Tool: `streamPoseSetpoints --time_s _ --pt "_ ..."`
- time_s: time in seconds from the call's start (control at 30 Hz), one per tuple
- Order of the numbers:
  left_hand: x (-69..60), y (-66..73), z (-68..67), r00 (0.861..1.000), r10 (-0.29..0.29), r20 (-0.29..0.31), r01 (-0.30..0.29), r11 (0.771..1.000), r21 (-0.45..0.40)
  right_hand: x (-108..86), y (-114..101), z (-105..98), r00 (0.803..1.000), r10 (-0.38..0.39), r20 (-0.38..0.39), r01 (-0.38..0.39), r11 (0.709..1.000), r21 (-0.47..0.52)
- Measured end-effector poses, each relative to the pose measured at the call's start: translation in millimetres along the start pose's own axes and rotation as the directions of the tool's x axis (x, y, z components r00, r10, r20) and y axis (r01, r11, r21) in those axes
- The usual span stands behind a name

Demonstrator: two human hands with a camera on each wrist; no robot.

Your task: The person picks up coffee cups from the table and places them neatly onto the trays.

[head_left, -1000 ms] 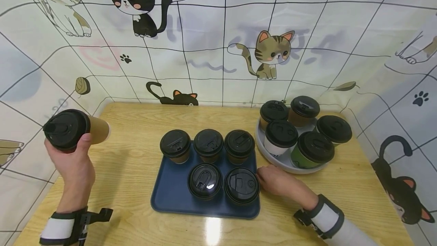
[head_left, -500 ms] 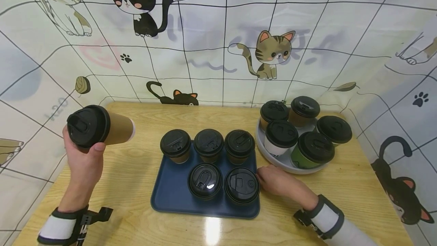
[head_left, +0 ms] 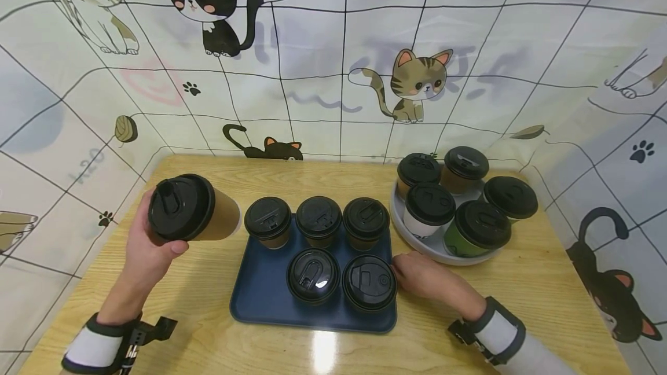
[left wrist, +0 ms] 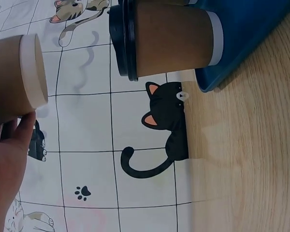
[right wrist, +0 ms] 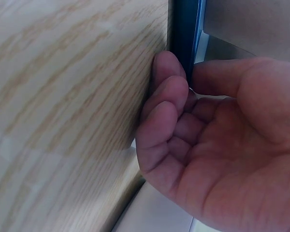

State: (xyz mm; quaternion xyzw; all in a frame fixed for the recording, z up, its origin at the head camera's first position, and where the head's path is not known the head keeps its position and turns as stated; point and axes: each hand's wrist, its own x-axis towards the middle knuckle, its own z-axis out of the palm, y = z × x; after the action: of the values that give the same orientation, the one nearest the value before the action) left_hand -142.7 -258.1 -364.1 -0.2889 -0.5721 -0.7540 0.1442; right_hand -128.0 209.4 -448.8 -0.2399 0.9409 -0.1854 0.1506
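Note:
My left hand (head_left: 148, 259) grips a brown paper coffee cup (head_left: 223, 216) with a black lid, held up in the air left of the blue tray (head_left: 260, 297). The cup is tilted, its lid toward the left and its pale base toward the right. In the left wrist view only its lower part (left wrist: 7, 77) shows. My right hand (head_left: 427, 276) pinches the tray's right rim, with thumb and curled fingers at the blue edge (right wrist: 183, 43) in the right wrist view. Several lidded cups (head_left: 318, 219) stand on the tray in two rows; its front left part is bare.
Right of the tray, a round grey plate (head_left: 461, 260) bears several lidded cups, among them a green one (head_left: 476, 230) and a white one (head_left: 424, 219). Wooden table (head_left: 203, 317) surrounds both. A cat-print wall covering (head_left: 312, 97) rises behind the table and at its sides.
My left hand has carried the coffee cup rightward, closer to the tray. The right hand, the tray and the standing cups have stayed in place.

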Motion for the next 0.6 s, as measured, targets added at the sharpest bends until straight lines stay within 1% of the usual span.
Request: streamPoseSetpoints --time_s 0.03,0.07,0.13,0.17,0.23,0.3,0.43,0.5,0.6 --pt "-0.4 1.3 0.2 0.999 -0.024 0.023 0.023 1.000 0.020 0.8 2.7 1.9 1.000 -0.001 0.003 0.001 1.000 0.003" --pt "-0.7 2.2 0.5 0.997 -0.050 0.056 0.049 0.999 0.014 2.0 6.6 5.1 1.000 -0.002 -0.001 0.002 1.000 0.001" --pt "-1.2 3.5 0.5 0.986 -0.100 0.133 0.098 0.995 0.022 2.9 9.3 6.7 1.000 0.002 0.007 -0.002 1.000 0.019" --pt "-1.4 3.9 0.4 0.976 -0.125 0.176 0.123 0.992 0.025 4.0 12.1 8.9 1.000 0.007 0.008 -0.007 1.000 0.016" --pt "-1.5 4.3 -0.1 0.953 -0.162 0.257 0.158 0.987 0.037 4.3 11.5 7.8 1.000 0.020 0.022 -0.021 1.000 0.023" --pt "-2.1 4.6 -1.1 0.925 -0.196 0.327 0.190 0.980 0.052 3.3 8.0 4.1 0.999 0.028 0.029 -0.028 0.999 0.023" --pt "-4.1 4.2 -5.0 0.863 -0.269 0.428 0.249 0.963 0.103 -1.0 -7.7 -11.3 0.997 0.047 0.058 -0.049 0.998 0.039" --pt "-5.3 3.0 -6.9 0.828 -0.314 0.465 0.278 0.949 0.145 -3.2 -14.1 -17.4 0.997 0.053 0.063 -0.056 0.998 0.042" --pt "-6.9 -0.6 -8.6 0.768 -0.397 0.502 0.339 0.918 0.208 -4.5 -18.2 -21.6 0.995 0.068 0.070 -0.070 0.997 0.028"
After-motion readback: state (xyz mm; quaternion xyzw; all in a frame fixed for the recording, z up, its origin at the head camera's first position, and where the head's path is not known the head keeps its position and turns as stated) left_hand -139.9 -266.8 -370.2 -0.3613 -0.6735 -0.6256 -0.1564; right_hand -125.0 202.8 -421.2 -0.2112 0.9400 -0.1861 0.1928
